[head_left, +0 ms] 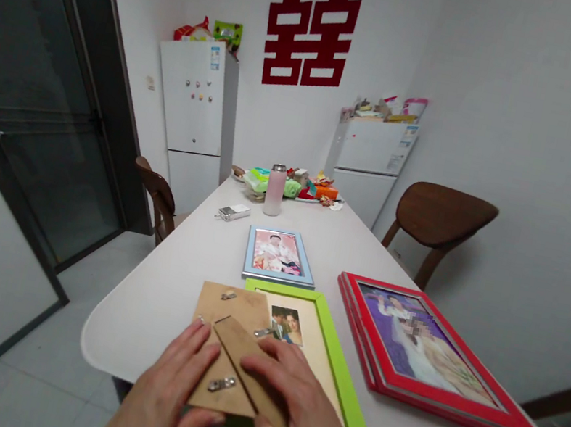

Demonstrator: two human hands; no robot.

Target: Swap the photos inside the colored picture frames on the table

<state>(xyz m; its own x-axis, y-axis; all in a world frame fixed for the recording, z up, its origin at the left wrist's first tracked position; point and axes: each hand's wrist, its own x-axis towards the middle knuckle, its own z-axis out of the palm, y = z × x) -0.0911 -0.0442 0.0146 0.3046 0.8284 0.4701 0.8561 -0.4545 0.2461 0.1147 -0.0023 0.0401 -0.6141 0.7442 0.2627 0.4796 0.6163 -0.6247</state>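
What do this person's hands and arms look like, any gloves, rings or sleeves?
The left hand and the right hand are bare, with no gloves, and no ring or watch shows. The forearms run out of the bottom of the view with no sleeve or cuff visible, so anything worn higher up cannot be seen.

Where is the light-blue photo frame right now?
In the head view it lies flat on the white table, just beyond the green frame and left of the stacked red frames; the light-blue photo frame is at.

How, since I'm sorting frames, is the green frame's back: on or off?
Off: the cardboard back lies loose on the green frame, under the left hand and right hand, photo showing.
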